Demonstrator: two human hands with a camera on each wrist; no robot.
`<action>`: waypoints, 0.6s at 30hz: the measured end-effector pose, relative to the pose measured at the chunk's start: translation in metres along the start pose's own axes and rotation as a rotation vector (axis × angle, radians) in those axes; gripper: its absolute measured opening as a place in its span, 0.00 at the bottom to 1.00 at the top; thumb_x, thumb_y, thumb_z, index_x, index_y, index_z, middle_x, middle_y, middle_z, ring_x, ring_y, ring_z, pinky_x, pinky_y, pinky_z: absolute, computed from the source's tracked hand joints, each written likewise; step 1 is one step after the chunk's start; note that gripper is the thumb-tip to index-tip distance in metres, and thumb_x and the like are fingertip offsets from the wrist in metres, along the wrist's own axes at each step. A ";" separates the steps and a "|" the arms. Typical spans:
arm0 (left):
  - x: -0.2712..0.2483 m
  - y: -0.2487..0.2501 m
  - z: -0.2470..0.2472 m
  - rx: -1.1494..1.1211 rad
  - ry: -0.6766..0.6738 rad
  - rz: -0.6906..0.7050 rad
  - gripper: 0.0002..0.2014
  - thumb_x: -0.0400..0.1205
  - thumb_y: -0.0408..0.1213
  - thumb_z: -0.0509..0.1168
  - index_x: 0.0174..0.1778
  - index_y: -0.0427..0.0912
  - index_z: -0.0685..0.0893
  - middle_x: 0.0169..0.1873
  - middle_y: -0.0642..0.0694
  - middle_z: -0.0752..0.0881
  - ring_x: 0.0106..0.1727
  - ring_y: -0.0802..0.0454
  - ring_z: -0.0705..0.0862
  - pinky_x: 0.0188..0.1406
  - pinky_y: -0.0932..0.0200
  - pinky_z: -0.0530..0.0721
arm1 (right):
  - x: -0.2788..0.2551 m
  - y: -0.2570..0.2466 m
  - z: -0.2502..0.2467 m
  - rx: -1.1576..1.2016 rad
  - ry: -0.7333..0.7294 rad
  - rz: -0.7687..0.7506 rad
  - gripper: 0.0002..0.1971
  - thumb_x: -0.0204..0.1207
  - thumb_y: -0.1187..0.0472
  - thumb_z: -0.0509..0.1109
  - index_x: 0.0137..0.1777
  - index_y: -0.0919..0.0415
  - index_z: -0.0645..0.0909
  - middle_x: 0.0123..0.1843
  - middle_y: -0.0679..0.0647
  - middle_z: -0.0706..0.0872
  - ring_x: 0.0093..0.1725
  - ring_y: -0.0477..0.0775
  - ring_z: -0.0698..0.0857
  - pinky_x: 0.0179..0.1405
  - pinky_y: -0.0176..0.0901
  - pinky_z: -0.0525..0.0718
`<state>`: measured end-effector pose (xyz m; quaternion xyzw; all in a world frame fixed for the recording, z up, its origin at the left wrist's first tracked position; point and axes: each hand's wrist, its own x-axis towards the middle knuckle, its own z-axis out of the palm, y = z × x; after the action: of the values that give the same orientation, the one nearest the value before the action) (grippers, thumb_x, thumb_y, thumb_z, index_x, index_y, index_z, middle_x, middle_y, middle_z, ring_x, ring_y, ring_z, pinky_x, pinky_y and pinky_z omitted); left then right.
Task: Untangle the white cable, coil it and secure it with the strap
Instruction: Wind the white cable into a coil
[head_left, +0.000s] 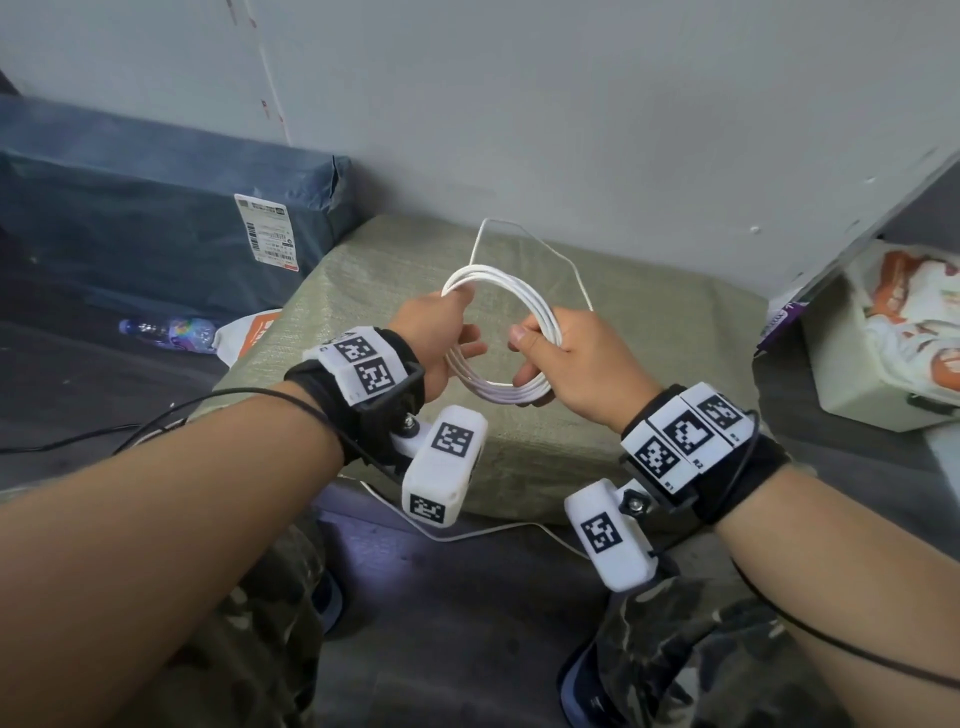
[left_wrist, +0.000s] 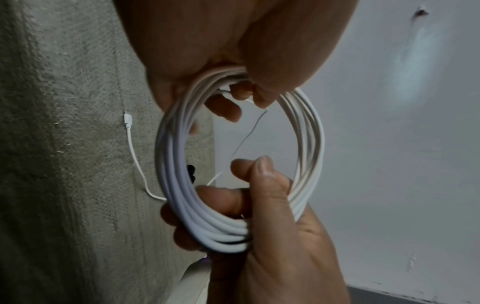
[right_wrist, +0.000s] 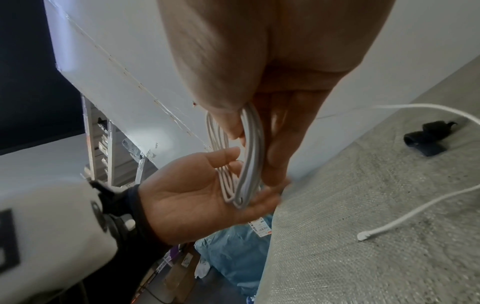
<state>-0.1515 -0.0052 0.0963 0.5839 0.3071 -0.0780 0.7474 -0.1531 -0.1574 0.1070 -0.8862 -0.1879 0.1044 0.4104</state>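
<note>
The white cable (head_left: 540, 317) is wound into a round coil of several turns, held in the air over a grey-green woven sack (head_left: 649, 332). My left hand (head_left: 457, 322) holds the coil's upper left side between thumb and fingers (left_wrist: 233, 111). My right hand (head_left: 535, 353) grips the lower right side, thumb (left_wrist: 262, 170) over the strands. One loose loop (head_left: 519, 234) stands up behind the coil. The cable's plug end (right_wrist: 363, 235) lies on the sack. The black strap (right_wrist: 428, 137) lies on the sack beyond it, apart from both hands and hidden in the head view.
A dark blue parcel (head_left: 156, 223) with a white label sits to the left, a plastic bottle (head_left: 171, 330) in front of it. At the right stands a white box (head_left: 872, 384) holding a printed bag. A grey wall (head_left: 571, 130) rises right behind the sack.
</note>
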 end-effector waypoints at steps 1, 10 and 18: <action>-0.001 0.000 0.001 -0.033 -0.007 0.016 0.09 0.85 0.43 0.60 0.50 0.40 0.76 0.32 0.44 0.77 0.37 0.47 0.85 0.37 0.56 0.84 | 0.000 0.001 -0.001 0.009 -0.010 0.011 0.10 0.82 0.54 0.62 0.45 0.57 0.81 0.30 0.50 0.89 0.26 0.47 0.87 0.33 0.43 0.87; -0.001 0.002 0.000 0.048 -0.063 0.121 0.08 0.84 0.36 0.60 0.38 0.44 0.74 0.23 0.50 0.66 0.14 0.59 0.63 0.14 0.64 0.64 | 0.000 0.006 0.001 0.192 -0.108 0.144 0.06 0.81 0.56 0.65 0.45 0.58 0.79 0.36 0.54 0.89 0.35 0.56 0.90 0.40 0.54 0.91; -0.003 0.007 -0.001 0.857 -0.098 0.604 0.09 0.84 0.37 0.59 0.48 0.38 0.83 0.30 0.46 0.79 0.32 0.48 0.76 0.34 0.54 0.73 | 0.009 0.020 -0.007 -0.460 0.308 -0.037 0.47 0.63 0.48 0.77 0.78 0.56 0.55 0.72 0.60 0.64 0.72 0.62 0.65 0.73 0.54 0.67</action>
<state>-0.1511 -0.0033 0.1040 0.8953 0.0305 -0.0050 0.4444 -0.1377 -0.1704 0.0957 -0.9580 -0.1581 -0.0843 0.2241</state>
